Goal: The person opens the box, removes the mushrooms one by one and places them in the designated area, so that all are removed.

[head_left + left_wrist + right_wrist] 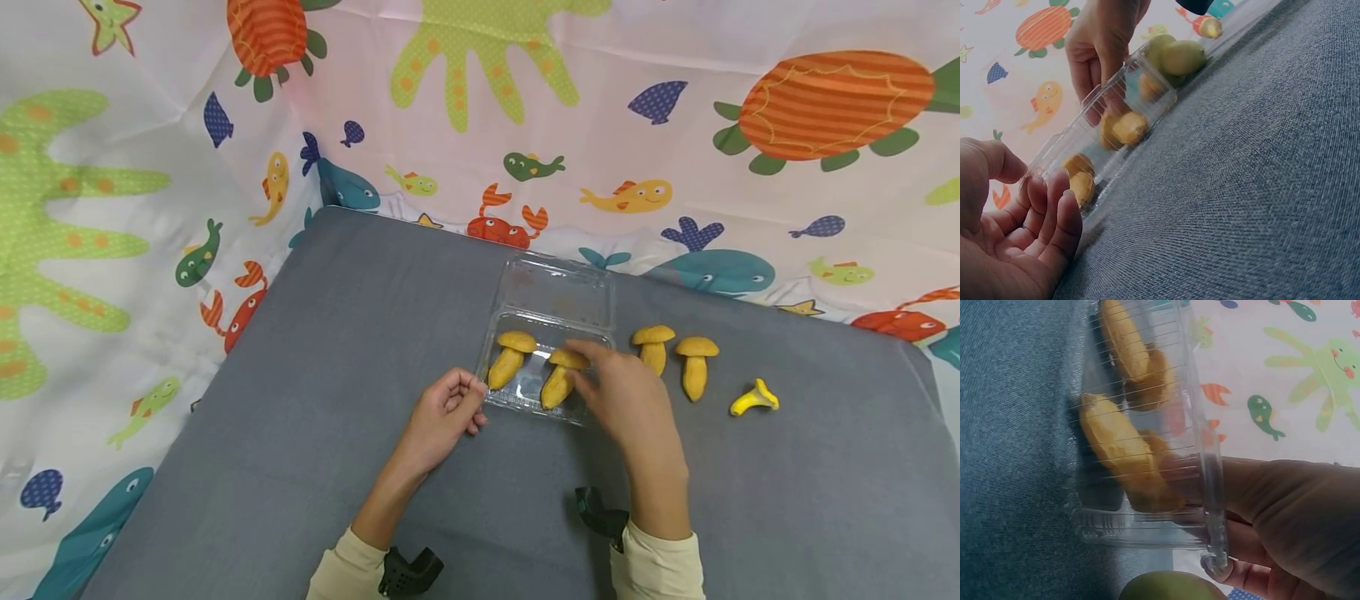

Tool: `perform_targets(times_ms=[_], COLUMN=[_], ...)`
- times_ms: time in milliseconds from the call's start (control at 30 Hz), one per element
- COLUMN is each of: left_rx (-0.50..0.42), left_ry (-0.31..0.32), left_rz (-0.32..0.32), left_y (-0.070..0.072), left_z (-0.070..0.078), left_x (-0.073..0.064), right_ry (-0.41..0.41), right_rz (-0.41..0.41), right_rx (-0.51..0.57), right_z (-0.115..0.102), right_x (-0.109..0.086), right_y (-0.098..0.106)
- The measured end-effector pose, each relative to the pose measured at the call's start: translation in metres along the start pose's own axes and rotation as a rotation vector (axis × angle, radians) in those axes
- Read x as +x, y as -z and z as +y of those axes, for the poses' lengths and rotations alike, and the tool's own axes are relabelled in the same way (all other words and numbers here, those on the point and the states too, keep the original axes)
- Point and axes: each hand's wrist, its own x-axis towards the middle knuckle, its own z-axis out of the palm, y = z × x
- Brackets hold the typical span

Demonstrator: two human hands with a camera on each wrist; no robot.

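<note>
A clear plastic clamshell box lies on the grey cloth with its lid folded back. My left hand pinches the box's near left corner between thumb and curled fingers. Inside, on the left, lies a yellow toy mushroom. To its right is a second toy mushroom, cap pointing away from me. My right hand reaches over the box's right wall and holds this one by the cap with thumb and fingers. Through the clear wall, the right wrist view shows both mushrooms in the box.
Right of the box lie two more brown-yellow toy mushrooms, one partly behind my right hand and another beside it. Farther right is a bright yellow trumpet-shaped mushroom. A sea-animal patterned curtain borders the table's back and left.
</note>
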Motion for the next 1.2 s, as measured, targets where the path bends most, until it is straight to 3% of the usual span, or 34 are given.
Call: perform_targets(times_ms=[400, 633, 1200], left_rx=[-0.002, -0.007, 0.007], left_ry=[-0.002, 0.0, 0.006], left_rz=[-0.015, -0.01, 0.008], left_y=[0.0, 0.0, 0.002], left_z=[0.0, 0.001, -0.001], left_x=[0.0, 0.0, 0.001], right_ry=[0.028, 0.019, 0.063], right_rz=[0.042, 0.016, 0.078], right_rx=[-0.021, -0.034, -0.069], right_z=[0.002, 0.001, 0.001], right_x=[0.002, 0.004, 0.006], right_y=[-0.006, -0.008, -0.017])
